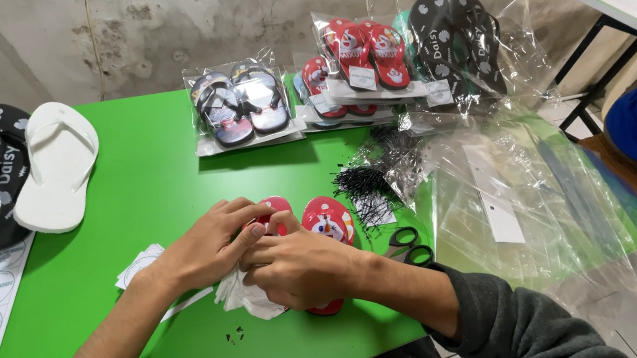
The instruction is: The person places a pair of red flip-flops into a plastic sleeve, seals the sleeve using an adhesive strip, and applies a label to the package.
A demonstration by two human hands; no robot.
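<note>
On the green table, both hands' curled fingers pinch red sandals.

Bare green desk lies open between the white sandals at its left edge and the bagged pairs along the back edge, while black ties, scissors and clear bags crowd its right side.

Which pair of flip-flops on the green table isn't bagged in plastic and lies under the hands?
The small red cartoon-print flip-flops under both hands; the pairs along the wall sit in clear plastic bags.
</note>
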